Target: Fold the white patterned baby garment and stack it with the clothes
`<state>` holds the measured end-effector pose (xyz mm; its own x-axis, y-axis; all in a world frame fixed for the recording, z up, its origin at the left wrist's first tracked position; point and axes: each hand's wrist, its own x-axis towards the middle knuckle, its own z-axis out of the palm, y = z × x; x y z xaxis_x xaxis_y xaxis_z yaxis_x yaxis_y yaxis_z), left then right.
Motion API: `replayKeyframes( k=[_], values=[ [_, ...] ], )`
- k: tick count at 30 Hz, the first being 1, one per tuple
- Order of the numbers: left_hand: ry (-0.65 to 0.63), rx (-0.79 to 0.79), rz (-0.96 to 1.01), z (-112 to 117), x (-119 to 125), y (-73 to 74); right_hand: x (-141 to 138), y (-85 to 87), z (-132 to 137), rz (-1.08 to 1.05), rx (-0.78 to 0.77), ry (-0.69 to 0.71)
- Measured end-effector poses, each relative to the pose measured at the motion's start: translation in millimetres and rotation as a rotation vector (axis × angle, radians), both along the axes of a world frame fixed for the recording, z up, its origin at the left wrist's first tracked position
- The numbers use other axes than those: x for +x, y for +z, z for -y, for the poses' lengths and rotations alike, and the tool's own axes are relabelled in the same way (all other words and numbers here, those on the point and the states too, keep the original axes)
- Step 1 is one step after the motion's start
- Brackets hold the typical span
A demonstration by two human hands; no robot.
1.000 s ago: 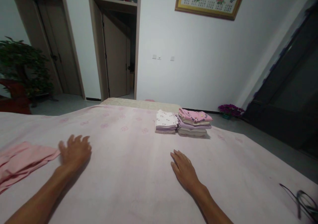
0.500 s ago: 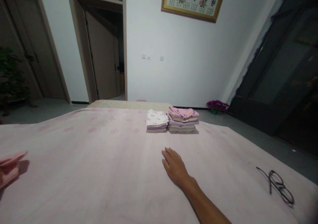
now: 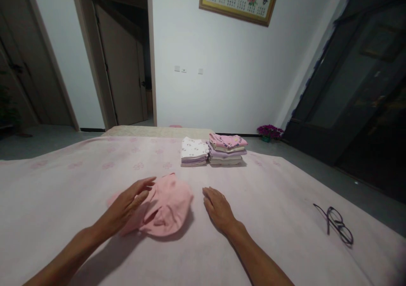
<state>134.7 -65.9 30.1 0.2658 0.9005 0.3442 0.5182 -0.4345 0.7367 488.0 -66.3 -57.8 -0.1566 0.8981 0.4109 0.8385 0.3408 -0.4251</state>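
On the pink-flowered bedsheet (image 3: pixel 63 193), a crumpled pink garment (image 3: pixel 168 205) is lying between the two hands, nearer the viewer than the folded clothes. Its long axis is running roughly side to side, with the bunched bulk at the right and a thinner flap tapering leftward beneath the left hand (image 3: pixel 125 203). The left hand is half open, its fingers curved, spread and pointing rightward over the garment's upper edge. It is gripping nothing, and whether the fingertips are touching the cloth cannot be determined. The right hand (image 3: pixel 218 210) is lying open, palm down on the sheet just beside the garment, holding nothing. Farther along the bed, a white-and-lilac stack (image 3: pixel 194 151) and a pink-and-lilac stack (image 3: pixel 226 148) of folded clothes are sitting side by side. Eyeglasses (image 3: pixel 334 224) are lying on the sheet, well to the right.
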Motion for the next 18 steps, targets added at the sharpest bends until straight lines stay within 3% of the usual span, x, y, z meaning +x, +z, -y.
replayKeyframes(
  k=[4,7,13,16,18],
  values=[
    [0.15,-0.034,-0.11,-13.1,11.3,-42.9,0.8,11.6,3.0,-0.219,-0.037,-0.039],
    [0.154,-0.085,-0.23,-17.7,5.5,-60.1,-2.4,24.0,9.0,-0.241,-0.049,-0.008],
    [0.186,-0.07,-0.414,-7.4,0.9,-61.7,-12.6,30.0,17.7,0.063,0.018,0.078],
    [0.255,-0.06,-0.383,-5.9,-1.9,-62.3,-16.0,25.4,17.4,0.043,0.021,0.094],
    [0.314,-0.056,-0.254,-8.0,-5.2,-62.3,-16.9,24.2,16.6,-0.033,0.03,0.107]
  ],
)
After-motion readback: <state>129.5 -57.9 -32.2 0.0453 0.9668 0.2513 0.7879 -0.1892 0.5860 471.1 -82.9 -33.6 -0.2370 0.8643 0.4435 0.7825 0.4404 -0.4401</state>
